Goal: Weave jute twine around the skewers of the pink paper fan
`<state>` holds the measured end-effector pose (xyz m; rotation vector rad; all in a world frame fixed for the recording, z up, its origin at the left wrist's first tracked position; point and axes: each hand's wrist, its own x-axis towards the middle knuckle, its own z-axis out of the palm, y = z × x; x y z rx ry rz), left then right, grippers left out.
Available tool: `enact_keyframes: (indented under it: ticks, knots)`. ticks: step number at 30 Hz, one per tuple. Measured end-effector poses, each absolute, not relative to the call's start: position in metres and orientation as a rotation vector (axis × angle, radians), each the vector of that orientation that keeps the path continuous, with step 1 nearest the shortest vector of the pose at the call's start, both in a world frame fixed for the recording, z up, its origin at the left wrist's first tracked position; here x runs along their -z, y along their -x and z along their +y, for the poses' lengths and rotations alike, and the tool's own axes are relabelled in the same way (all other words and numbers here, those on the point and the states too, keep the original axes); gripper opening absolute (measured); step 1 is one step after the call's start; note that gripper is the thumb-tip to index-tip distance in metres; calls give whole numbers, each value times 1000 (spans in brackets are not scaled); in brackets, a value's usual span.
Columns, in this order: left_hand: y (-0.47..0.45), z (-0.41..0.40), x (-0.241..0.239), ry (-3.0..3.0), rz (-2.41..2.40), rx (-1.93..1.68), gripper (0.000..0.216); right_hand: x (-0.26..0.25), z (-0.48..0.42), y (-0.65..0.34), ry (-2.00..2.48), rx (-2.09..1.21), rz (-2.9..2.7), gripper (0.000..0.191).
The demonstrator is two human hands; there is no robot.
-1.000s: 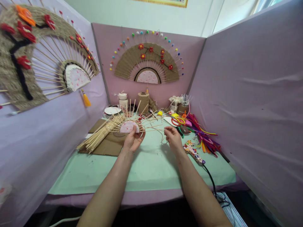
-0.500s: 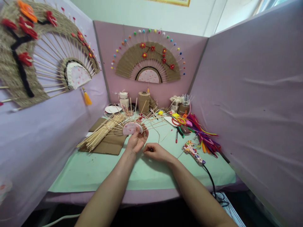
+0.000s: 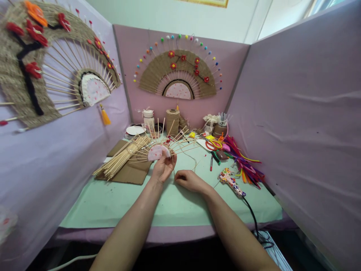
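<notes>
My left hand point(image 3: 165, 168) is closed on a half-round fan frame point(image 3: 156, 152), its thumb over the white, pink-spotted centre. Thin wooden sticks spread outward from the frame's curved edge. Close by on the right, my right hand point(image 3: 188, 180) is closed in a pinch. A thin strand of twine point(image 3: 173, 169) runs down from the fan's right side to those fingertips. More loose twine point(image 3: 194, 160) curls on the table behind the right hand.
A bundle of sticks point(image 3: 121, 158) lies on cardboard point(image 3: 138, 177) at left. Behind stand a twine spool point(image 3: 172, 121) and a white jar point(image 3: 148, 119). Scissors point(image 3: 213, 145), pipe cleaners point(image 3: 245, 162) and a patterned glue gun point(image 3: 231, 183) lie at right. Finished fans point(image 3: 146, 77) hang on the partitions.
My right hand has shifted slightly right, and the twine between it and the fan now shows more clearly. The loose twine on the table has moved. My left hand keeps its hold on the fan frame.
</notes>
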<state>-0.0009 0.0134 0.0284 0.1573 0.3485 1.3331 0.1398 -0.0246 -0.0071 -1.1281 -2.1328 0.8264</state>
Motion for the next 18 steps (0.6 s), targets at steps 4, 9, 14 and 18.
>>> enact_keyframes:
  ticks: [4,9,14,18]
  knots:
    - [1,15,-26,-211,355,-1350,11,13,-20,-142,1172,-825,-2078,18]
    - [-1,15,-22,-271,360,-1389,7,20,-10,-148,1509,-514,-1740,31]
    - [-4,14,-19,-313,343,-1406,4,13,-17,-141,1577,-157,-1615,25]
    - [-6,12,-22,-331,338,-1413,4,14,-20,-138,1563,-68,-1569,26]
